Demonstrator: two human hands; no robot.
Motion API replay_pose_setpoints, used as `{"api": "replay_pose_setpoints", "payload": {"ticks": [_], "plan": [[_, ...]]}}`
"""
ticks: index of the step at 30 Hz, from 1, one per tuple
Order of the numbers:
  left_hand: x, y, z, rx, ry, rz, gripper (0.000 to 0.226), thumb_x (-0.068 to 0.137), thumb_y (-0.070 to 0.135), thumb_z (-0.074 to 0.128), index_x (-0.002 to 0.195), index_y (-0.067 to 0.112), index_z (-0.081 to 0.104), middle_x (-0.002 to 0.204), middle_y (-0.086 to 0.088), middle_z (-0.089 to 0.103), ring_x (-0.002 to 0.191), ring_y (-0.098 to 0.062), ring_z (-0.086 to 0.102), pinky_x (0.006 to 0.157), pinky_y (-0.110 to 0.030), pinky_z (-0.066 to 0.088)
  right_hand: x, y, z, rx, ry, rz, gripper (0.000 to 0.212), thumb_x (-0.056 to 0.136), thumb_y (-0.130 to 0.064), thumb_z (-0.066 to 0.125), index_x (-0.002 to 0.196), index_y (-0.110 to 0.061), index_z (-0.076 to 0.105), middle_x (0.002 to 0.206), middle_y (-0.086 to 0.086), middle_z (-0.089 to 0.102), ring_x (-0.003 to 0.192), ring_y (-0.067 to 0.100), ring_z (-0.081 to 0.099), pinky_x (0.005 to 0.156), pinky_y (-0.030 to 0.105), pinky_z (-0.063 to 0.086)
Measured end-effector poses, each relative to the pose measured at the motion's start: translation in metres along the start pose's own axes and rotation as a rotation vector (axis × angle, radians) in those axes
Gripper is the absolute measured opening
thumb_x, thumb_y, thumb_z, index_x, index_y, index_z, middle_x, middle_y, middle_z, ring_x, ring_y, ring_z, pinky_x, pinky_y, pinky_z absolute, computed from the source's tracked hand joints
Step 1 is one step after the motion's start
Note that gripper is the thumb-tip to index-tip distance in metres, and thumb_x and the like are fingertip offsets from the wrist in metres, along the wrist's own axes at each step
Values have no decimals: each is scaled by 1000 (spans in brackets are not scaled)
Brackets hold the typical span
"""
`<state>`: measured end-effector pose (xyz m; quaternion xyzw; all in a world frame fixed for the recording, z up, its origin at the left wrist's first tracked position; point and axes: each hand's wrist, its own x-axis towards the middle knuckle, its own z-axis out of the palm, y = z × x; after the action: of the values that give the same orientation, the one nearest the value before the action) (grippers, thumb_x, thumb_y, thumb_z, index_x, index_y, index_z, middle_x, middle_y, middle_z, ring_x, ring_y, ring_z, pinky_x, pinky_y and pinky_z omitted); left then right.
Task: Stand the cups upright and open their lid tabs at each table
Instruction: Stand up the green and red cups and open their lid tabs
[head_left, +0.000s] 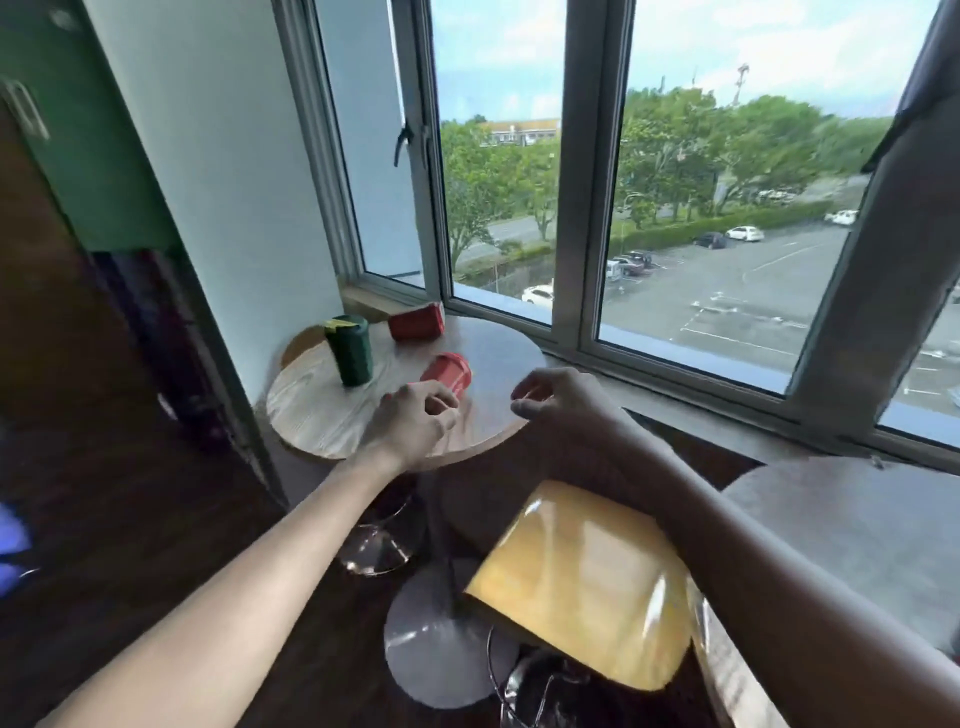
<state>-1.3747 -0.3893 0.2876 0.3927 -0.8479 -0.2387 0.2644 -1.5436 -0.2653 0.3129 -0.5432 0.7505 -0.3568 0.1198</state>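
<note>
A small round wooden table (322, 415) stands by the window. On it a dark green cup (349, 349) stands upright with a yellow-green lid tab raised. One red cup (417, 321) lies on its side at the table's far edge. A second red cup (448, 374) lies tipped over near the middle. My left hand (413, 421) hovers just in front of that second red cup, fingers curled and holding nothing. My right hand (558, 397) hangs over the table's right edge, fingers loosely curled, also holding nothing.
A yellow stool seat (582, 582) sits below my right arm, beside the table's metal foot (441, 639). A second, grey round table (857, 525) is at the right. The window sill (675, 384) runs behind both tables. A dark cabinet (78, 364) fills the left.
</note>
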Motion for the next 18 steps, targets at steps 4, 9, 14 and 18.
{"api": "replay_pose_setpoints", "payload": {"ticks": [4, 9, 14, 18], "plan": [[24, -54, -23, -8, 42, -83, 10, 80, 23, 72, 90, 25, 74, 88, 3, 74, 85, -18, 68, 81, -31, 55, 45, -17, 46, 55, -49, 20, 22, 85, -22, 70, 104, -10, 72, 92, 3, 70, 83, 16, 63, 66, 17, 44], [72, -119, -34, -16, 82, -144, 9, 81, 23, 71, 90, 25, 74, 90, 4, 74, 87, -17, 68, 81, -31, 55, 117, -15, 91, 75, -31, 66, 28, 87, -27, 69, 112, -16, 68, 104, 1, 70, 92, 15, 63, 67, 20, 43], [136, -175, -35, -10, 120, -191, 24, 84, 22, 71, 107, 20, 69, 96, 2, 71, 90, -19, 67, 76, -25, 48, 200, 7, 137, 84, 16, 219, 53, 84, -30, 70, 131, -16, 52, 128, 13, 52, 117, 30, 53, 99, 39, 43], [192, -208, -39, -7, 154, -225, 46, 81, 30, 73, 124, 23, 59, 117, -5, 62, 102, -24, 63, 86, -33, 51, 255, 16, 160, -5, 21, 396, 66, 83, -43, 68, 138, -19, 43, 140, 16, 38, 131, 38, 36, 106, 47, 34]]}}
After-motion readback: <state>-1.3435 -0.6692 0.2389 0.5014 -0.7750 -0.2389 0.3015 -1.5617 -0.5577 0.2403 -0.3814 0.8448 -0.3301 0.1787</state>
